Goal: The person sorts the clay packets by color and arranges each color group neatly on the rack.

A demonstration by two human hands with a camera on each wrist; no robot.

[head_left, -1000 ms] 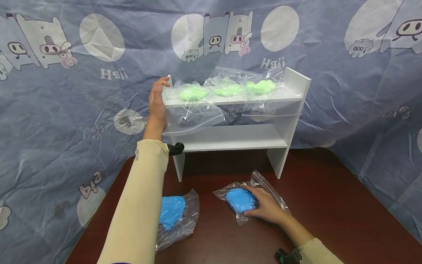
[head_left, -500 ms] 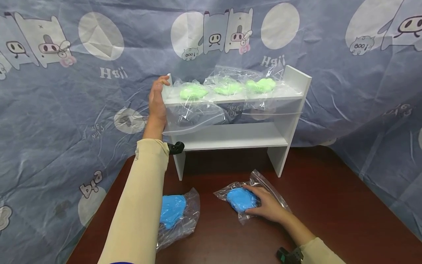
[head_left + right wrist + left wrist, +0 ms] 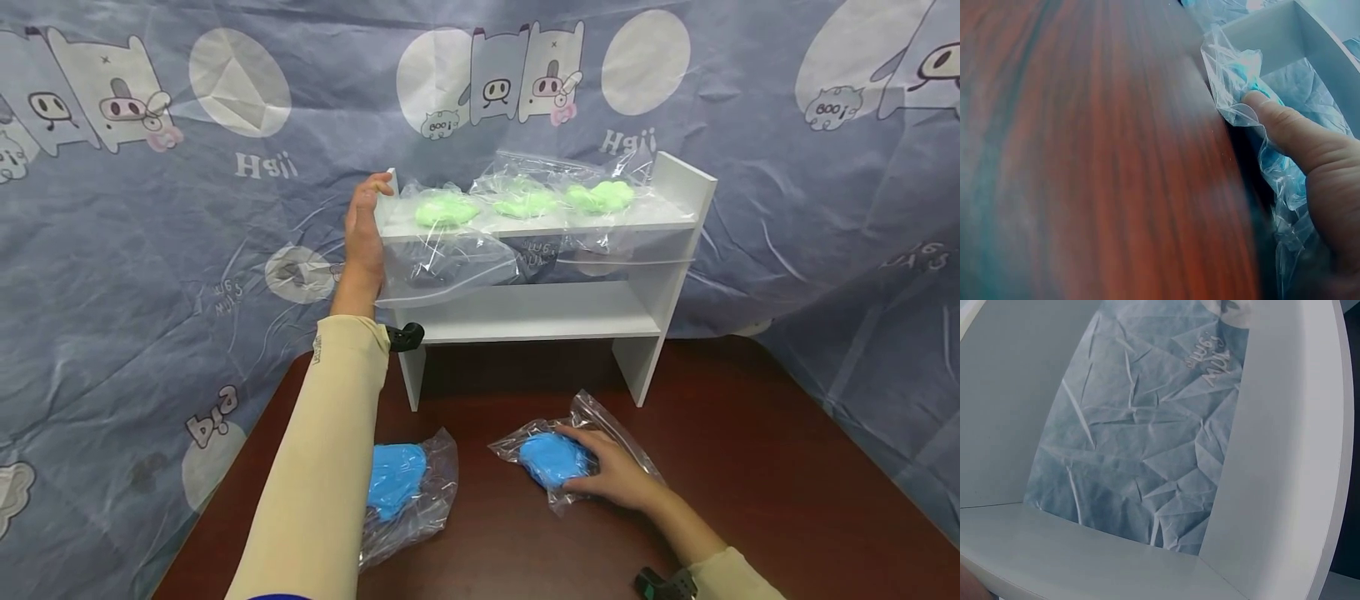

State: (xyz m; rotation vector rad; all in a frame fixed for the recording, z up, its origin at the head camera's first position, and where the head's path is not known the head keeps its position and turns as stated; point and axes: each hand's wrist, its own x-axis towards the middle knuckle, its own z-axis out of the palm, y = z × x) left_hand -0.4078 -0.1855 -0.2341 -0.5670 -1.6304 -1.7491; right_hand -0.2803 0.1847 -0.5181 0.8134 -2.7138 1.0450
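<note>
Head: right fingers [image 3: 583,437] partly hide blue lump [image 3: 550,461].

head view | turned slightly left | shelf [image 3: 528,313] further right in frame

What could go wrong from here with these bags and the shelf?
The plastic of the leftmost green bag droops over the front edge of the white shelf, close to the left grip, so it might snag and slide off.
The right grip holds a blue bag with loose plastic around it, which may slip if lifted.
</note>
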